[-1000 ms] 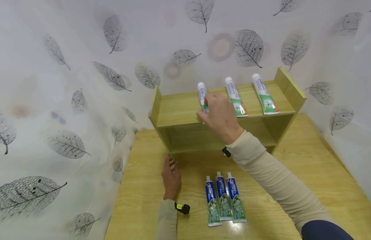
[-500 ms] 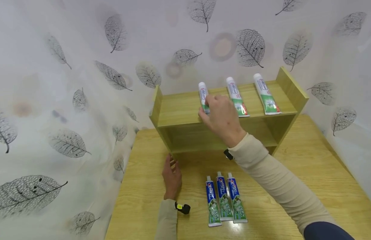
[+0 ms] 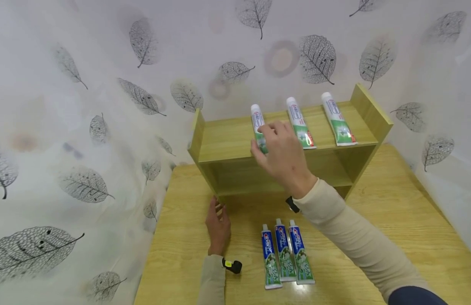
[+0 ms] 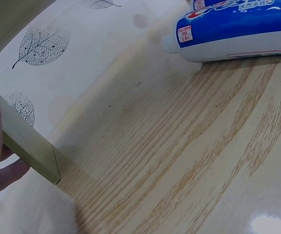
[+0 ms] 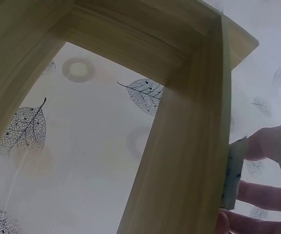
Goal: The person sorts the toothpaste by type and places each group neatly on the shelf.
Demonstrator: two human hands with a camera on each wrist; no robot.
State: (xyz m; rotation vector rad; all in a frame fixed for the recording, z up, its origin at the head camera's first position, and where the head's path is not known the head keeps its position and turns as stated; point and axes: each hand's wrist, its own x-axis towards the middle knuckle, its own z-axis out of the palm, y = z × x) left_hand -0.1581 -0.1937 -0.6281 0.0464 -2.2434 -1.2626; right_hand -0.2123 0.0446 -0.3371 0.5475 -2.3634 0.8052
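My right hand [image 3: 283, 154] is at the green lower end of the leftmost white-and-green toothpaste tube [image 3: 257, 116], thumb at one edge and fingers at the other. From the right wrist view, its flat end [image 5: 234, 173] juts past the shelf board between thumb and fingers. Two matching toothpaste tubes [image 3: 297, 118] [image 3: 336, 118] lie to its right, caps toward the wall. All three rest on top of the wooden shelf [image 3: 228, 135]. My left hand [image 3: 218, 228] grips the shelf's lower left side panel [image 4: 30, 151], with fingers behind it.
Three blue-and-green toothpaste tubes [image 3: 271, 258] [image 3: 285, 254] [image 3: 301, 256] lie side by side on the wooden table [image 3: 174, 237] before the shelf. A leaf-patterned wall covering [image 3: 228, 34] stands behind and along the sides.
My right hand has drawn slightly back toward me and its fingers have straightened a little, baring more of the tube's green part. The left hand stays at the side panel.
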